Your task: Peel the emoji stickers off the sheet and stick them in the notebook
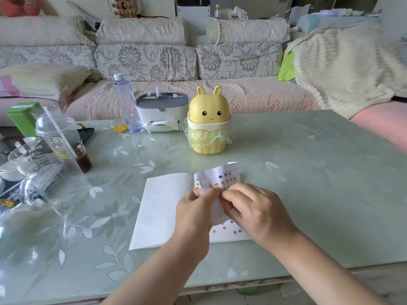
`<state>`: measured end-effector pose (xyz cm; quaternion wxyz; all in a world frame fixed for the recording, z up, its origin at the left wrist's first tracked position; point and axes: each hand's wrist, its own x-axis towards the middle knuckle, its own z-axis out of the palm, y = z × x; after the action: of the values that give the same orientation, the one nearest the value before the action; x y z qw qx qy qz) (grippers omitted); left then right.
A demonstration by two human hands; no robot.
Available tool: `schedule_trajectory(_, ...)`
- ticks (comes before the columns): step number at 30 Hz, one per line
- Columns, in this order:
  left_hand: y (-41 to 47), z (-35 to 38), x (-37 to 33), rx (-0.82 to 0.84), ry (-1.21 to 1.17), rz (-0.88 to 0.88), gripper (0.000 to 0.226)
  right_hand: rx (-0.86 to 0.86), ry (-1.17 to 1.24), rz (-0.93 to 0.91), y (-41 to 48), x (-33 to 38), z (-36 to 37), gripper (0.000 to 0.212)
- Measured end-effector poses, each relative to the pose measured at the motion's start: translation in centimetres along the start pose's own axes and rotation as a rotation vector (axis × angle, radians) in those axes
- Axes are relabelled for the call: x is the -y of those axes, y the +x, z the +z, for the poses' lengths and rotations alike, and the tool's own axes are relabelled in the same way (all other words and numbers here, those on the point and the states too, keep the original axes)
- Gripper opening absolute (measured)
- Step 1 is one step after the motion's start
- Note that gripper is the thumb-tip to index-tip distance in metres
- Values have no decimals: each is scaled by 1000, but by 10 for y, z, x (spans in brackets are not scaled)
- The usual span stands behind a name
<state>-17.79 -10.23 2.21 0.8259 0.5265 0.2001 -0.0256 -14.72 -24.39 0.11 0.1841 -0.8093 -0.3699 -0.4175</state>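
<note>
Pinching sticker sheet (222,175): left hand (193,208), right hand (257,210), above notebook (163,208); cup (33,155) reads "DRINK".

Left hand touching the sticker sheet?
Touching. Head view shows the left hand pinching the sticker sheet at its lower part; the right hand pinches it too.

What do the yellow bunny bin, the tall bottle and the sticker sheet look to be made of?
Bunny bin: likely matte moulded plastic, smooth and evenly yellow. Bottle: clear, faintly lilac plastic; the sofa shows through it. Sticker sheet: thin white paper, perhaps coated; it bends where held.
</note>
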Motion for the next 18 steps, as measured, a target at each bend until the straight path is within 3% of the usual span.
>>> schedule_trajectory(4,6,-5,-14,122,95,-74,14,70,-39,-67,-1,-4,-3,18)
schedule_trajectory(7,9,-6,-11,51,132,-16,8,66,-81,-53,0,2,0,19)
schedule_trajectory(11,9,-3,-1,-73,60,90,12,1,-7,101,2,14,8,23)
schedule_trajectory(18,4,-1,8,-111,-41,101,14,28,111,113,3,11,6,18)
